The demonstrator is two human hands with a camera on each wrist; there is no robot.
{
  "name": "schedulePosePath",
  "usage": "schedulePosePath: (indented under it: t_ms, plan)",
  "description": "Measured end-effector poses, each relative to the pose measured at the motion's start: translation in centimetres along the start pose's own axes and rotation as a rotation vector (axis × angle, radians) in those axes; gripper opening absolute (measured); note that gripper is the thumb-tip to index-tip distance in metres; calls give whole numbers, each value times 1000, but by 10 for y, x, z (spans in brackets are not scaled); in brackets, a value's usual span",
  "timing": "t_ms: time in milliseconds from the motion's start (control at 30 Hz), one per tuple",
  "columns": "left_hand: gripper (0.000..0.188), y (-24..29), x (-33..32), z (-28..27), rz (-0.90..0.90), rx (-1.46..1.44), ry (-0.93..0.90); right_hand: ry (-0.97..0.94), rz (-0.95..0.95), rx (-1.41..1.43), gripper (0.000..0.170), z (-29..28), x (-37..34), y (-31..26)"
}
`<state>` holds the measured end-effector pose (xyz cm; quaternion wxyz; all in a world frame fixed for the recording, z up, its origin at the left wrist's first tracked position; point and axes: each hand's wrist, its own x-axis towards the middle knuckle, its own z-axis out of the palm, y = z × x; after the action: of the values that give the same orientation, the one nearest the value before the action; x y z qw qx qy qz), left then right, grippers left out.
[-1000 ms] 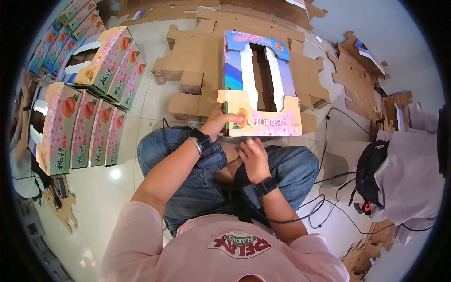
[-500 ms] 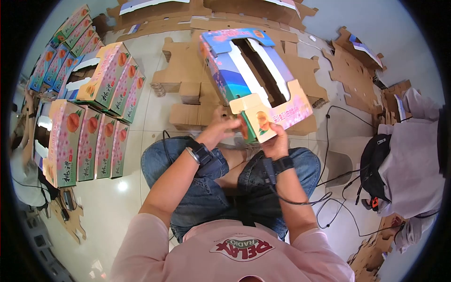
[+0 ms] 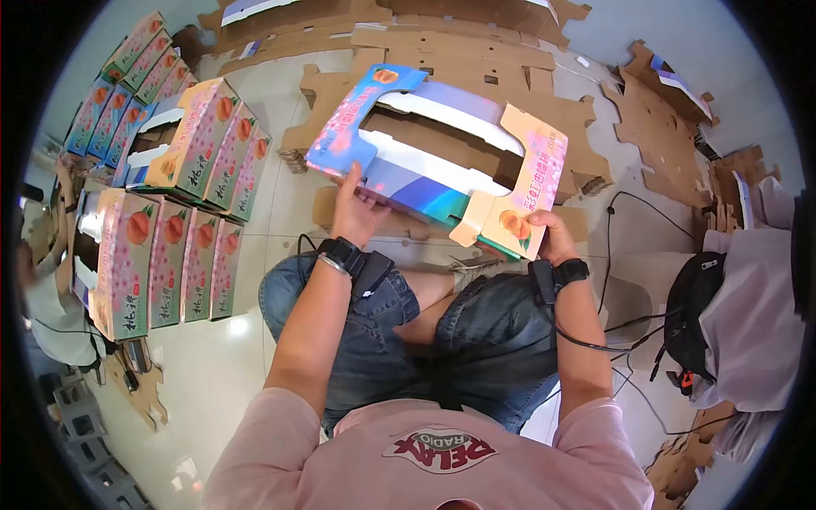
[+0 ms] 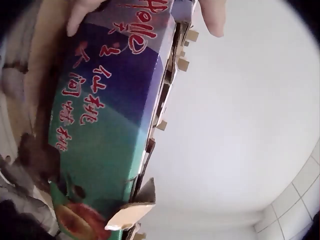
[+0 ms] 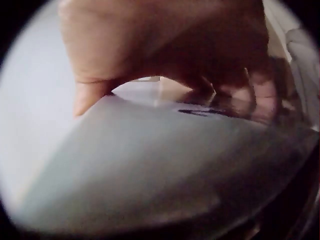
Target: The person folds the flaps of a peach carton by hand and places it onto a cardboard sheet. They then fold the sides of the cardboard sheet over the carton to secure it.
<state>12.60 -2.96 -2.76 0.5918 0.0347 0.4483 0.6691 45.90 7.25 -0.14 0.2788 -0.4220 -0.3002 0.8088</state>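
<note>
A printed cardboard peach box (image 3: 425,180), with a blue end, a yellow end and a long opening in its top, is held at a slant over the lap. My left hand (image 3: 359,212) grips its near blue corner, thumb on the top and fingers beneath. The right hand (image 3: 557,238) holds the yellow end's near corner, its thumb on the printed face. In the left wrist view, red writing and a peach picture show on the long side of the peach box (image 4: 107,95). The right hand (image 5: 170,45) spans a box wall in the right wrist view.
Finished-looking peach boxes (image 3: 174,255) stand stacked on the left. Flat brown cardboard sheets (image 3: 476,81) lie in piles on the tiled floor ahead. At right are a black bag (image 3: 688,293), a grey garment (image 3: 756,314) and loose black cables (image 3: 633,344).
The box has been lifted and turned anticlockwise, its blue end swinging left. The left hand has moved to the blue corner, while the right hand grips the yellow end farther right.
</note>
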Motion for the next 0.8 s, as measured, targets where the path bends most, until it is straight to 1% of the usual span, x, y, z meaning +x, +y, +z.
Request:
schedulePosePath:
  t_ms: [33, 133, 167, 233, 267, 333, 400, 433, 467, 500, 533, 567, 633, 667, 700, 767, 800]
  plan:
    - [71, 0, 4, -3, 0, -79, 15, 1, 1, 4, 48, -2, 1, -1]
    - [65, 4, -2, 5, 8, -108, 48, -5, 4, -57, 49, -4, 2, -3]
    - [65, 2, 0, 3, 4, -104, 50, -7, 4, -53, 49, -2, 0, -3]
    - [58, -1, 5, -4, -29, -50, 119, -3, 4, -44, 49, 1, -3, -2]
    - [58, -1, 5, -3, -32, -46, 117, 5, 3, -39, 49, 2, -4, -3]
    - [52, -2, 2, 1, -15, 4, 179, 14, -3, -33, 48, 4, -4, -4]
    - [55, -6, 5, -5, -32, 5, 168, 99, -15, 22, 52, 7, -4, -1]
    - [59, -8, 6, -8, -49, 3, 160, 102, -15, 22, 52, 9, -5, -1]
    - [59, -8, 3, -5, -50, 4, 159, 122, -70, -28, 54, 13, -7, -1]
    - [53, -8, -1, -1, -8, -13, 200, 142, -124, -78, 56, 15, -8, -1]
    - [48, -8, -3, 2, 35, -31, 240, 48, -190, -107, 72, 17, -7, -2]
    - [48, -8, -2, 2, 36, -31, 239, 48, -191, -107, 72, 20, -7, 0]
    - [50, -9, 0, -1, 106, -49, 275, 20, -406, -355, 101, 30, -8, 6]
    - [50, -10, 1, -4, 106, -48, 276, 63, -410, -393, 117, 37, -10, 9]
    - [52, -10, 3, -6, 98, -51, 282, 63, -410, -392, 117, 36, -7, 14]
    - [54, -11, 1, -4, 88, -51, 286, 106, -574, -602, 121, 33, 1, 26]
    - [56, -10, -3, 1, 97, -33, 285, 115, -602, -584, 108, 36, -2, 27]
